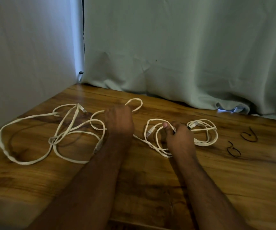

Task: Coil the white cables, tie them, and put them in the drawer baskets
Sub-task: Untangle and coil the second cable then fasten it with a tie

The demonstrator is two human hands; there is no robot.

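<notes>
On a glossy wooden table (150, 180) with dark, streaky grain, I work with both arms stretched out ahead of me. Behind its far edge hangs a pale green curtain (183, 55), creased and bunched where its hem spills onto the wood; to the left stands a plain white wall panel (26, 55), and a dark vertical strip runs down the corner between the two. A sliver of bright light shows under the curtain hem at far right.

My left hand (119, 121) lies knuckles up near the middle of the table, fingers curled round a strand of the loose white cable (26, 161), whose small loop pokes out just beyond my knuckles. That cable sprawls in wide, crossing loops over the left half of the table, with one clear plug near the far left loop and another by my left forearm.

My right hand (177, 136) pinches the strands of a partly coiled white cable (152, 147), thumb up over the loops, with a clear plug lying just left of it. Touching that bundle on its right is a tighter white coil (205, 141), bound with a small dark tie at its top.

Two black twist ties (233, 151) lie bent into hooks on the bare wood, well to the right of the coils.

I can read no writing, label or brand on anything.
</notes>
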